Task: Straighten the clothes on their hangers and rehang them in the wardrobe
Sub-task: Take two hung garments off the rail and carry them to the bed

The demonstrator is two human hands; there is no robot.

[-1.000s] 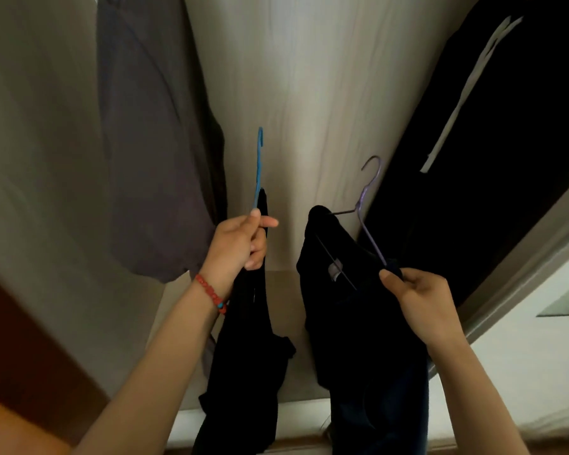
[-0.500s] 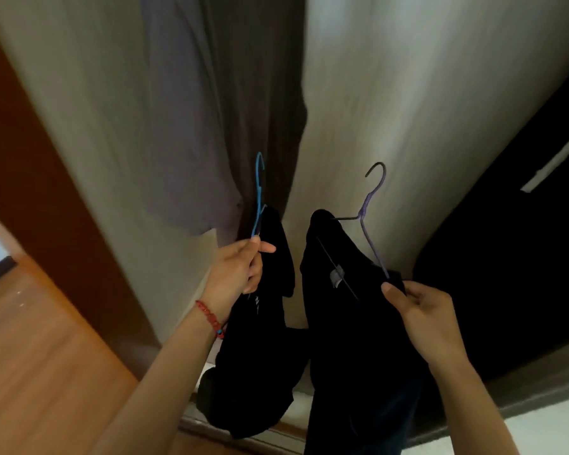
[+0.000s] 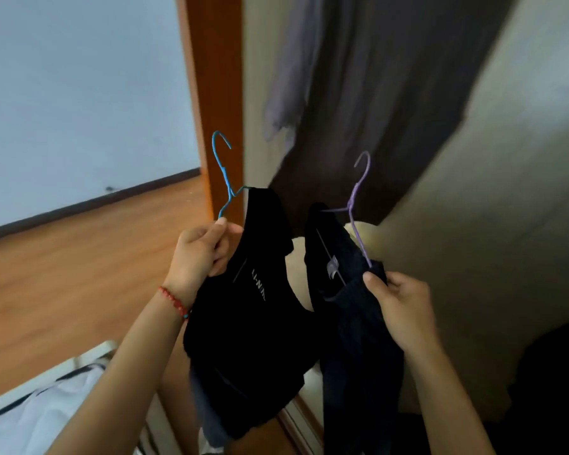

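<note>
Still, nothing is rehung. A thin blue wire hanger (image 3: 223,178) with a black top (image 3: 253,290) is pinched in the left hand (image 3: 204,251). Beside it, a purple wire hanger (image 3: 358,208) with dark clothing (image 3: 352,323) is pinched in the right hand (image 3: 398,307).

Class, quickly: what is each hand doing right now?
Left hand: pinches thin blue wire hanger.
Right hand: pinches thin purple wire hanger.

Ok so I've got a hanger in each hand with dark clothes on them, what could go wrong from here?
1. The black top sits lopsided on the blue hanger: your left hand pinches one bare wire arm, so the top may slide off.
2. The dark garment on the purple hanger looks bunched where your right hand grips it; it could hang crooked.
3. Both hands are full, so straightening either may be awkward.
</note>
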